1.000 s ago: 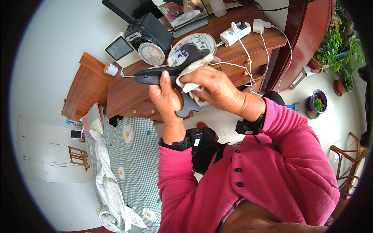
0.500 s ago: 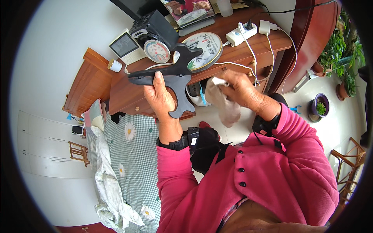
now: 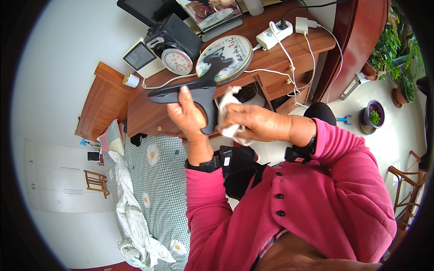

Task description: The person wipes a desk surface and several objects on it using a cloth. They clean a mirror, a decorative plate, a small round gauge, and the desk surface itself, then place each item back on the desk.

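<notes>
My left hand (image 3: 186, 114) grips a dark grey, flat, curved piece (image 3: 203, 95) with several arms, a stand by its shape, though its exact kind is unclear. The thumb lies on top of it, and it is held up in front of the wooden desk (image 3: 294, 58). My right hand (image 3: 257, 122) is closed round a crumpled off-white cloth (image 3: 228, 106). That cloth is beside the right edge of the dark piece; whether they touch I cannot tell. Behind the dark piece, a round decorated plaque (image 3: 235, 52) rests on the desk, partly covered by it.
A dial thermometer (image 3: 176, 61), a black speaker-like box (image 3: 174, 36), a small screen (image 3: 140, 55) and a white power strip (image 3: 274, 35) stand on the desk. White cables (image 3: 289, 63) hang over its front. A checked bed (image 3: 158, 189) is at left, potted plants (image 3: 374, 115) at right.
My right hand has moved left with the cloth, up to the edge of the dark piece. The left hand keeps hold of that piece, which is slightly turned. The view has shifted a little.
</notes>
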Motion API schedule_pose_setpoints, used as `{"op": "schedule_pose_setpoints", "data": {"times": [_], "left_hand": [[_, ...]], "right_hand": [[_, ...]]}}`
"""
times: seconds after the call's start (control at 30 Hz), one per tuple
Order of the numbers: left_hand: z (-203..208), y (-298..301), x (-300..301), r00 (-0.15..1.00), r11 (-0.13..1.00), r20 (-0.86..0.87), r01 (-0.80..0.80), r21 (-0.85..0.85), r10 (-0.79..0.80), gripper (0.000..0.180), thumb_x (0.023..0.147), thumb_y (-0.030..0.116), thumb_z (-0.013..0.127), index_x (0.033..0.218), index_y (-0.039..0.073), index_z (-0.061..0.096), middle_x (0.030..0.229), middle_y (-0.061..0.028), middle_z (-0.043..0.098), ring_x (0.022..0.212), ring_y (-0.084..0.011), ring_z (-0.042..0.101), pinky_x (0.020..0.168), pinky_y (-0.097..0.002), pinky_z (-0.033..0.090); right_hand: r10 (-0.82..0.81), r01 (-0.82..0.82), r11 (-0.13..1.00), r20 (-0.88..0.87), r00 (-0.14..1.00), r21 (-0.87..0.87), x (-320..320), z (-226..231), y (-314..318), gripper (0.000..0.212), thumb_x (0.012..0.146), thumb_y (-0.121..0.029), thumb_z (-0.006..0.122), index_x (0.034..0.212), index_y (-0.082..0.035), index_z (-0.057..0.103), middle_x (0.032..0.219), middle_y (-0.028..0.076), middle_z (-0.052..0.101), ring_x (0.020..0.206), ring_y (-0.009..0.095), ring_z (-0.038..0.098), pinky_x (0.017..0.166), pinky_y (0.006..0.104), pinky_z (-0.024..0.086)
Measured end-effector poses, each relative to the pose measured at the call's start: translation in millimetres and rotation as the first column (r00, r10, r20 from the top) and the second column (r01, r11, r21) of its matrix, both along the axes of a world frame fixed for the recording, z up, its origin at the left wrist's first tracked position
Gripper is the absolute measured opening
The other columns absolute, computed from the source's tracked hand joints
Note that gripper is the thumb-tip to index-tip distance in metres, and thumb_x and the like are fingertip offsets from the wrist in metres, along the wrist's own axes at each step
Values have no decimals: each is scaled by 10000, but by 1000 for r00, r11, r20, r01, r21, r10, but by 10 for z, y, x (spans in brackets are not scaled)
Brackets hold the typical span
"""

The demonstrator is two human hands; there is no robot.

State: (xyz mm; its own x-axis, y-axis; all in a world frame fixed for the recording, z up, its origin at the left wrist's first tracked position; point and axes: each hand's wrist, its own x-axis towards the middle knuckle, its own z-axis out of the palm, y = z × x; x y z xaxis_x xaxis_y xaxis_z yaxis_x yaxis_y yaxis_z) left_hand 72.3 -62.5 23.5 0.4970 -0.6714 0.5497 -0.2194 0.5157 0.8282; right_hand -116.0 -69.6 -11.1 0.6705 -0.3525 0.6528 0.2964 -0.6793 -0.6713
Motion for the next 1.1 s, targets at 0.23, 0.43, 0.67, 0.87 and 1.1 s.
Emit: {"op": "schedule_pose_setpoints", "data": {"times": [0.23,0.43,0.67,0.87,1.1], "left_hand": [[62,-6,368,757,988,-636,89,-125,-149,321,959,289,628,1120,13,594,1047,-130,689,898,-229,684,757,-331,580],[-131,23,426,421,853,-764,413,-319,-489,289,972,296,592,1042,20,640,960,-105,718,801,-209,694,672,-288,581],[-210,-18,69,512,801,-721,590,-100,-467,686,978,585,410,1321,-3,499,1318,-178,555,1188,-311,554,1034,-449,440],[-81,75,-242,-77,327,-660,822,-467,-748,929,925,707,346,1414,-82,379,1372,-209,484,1255,-314,498,1099,-429,354],[-50,-86,10,569,916,-730,340,-211,-379,489,949,300,650,1312,11,497,1242,-99,601,1073,-211,595,966,-362,494]], "right_hand": [[-195,217,970,-178,964,112,-349,-256,-172,289,791,-21,683,1073,-56,629,968,115,607,938,288,628,799,365,515],[-314,282,911,61,948,302,-198,75,-129,259,834,-26,648,1091,-41,620,1008,101,626,917,244,642,811,328,505],[-261,268,962,418,870,43,236,406,-100,374,727,59,686,1068,-78,622,1030,85,633,983,309,623,874,378,501],[-155,126,986,342,927,106,304,276,-67,322,838,8,673,1147,-56,609,1056,80,633,991,248,620,877,325,494],[520,-491,832,-53,853,260,-37,92,125,221,949,-91,603,1167,-64,630,1024,49,649,972,160,608,878,314,479]]}}
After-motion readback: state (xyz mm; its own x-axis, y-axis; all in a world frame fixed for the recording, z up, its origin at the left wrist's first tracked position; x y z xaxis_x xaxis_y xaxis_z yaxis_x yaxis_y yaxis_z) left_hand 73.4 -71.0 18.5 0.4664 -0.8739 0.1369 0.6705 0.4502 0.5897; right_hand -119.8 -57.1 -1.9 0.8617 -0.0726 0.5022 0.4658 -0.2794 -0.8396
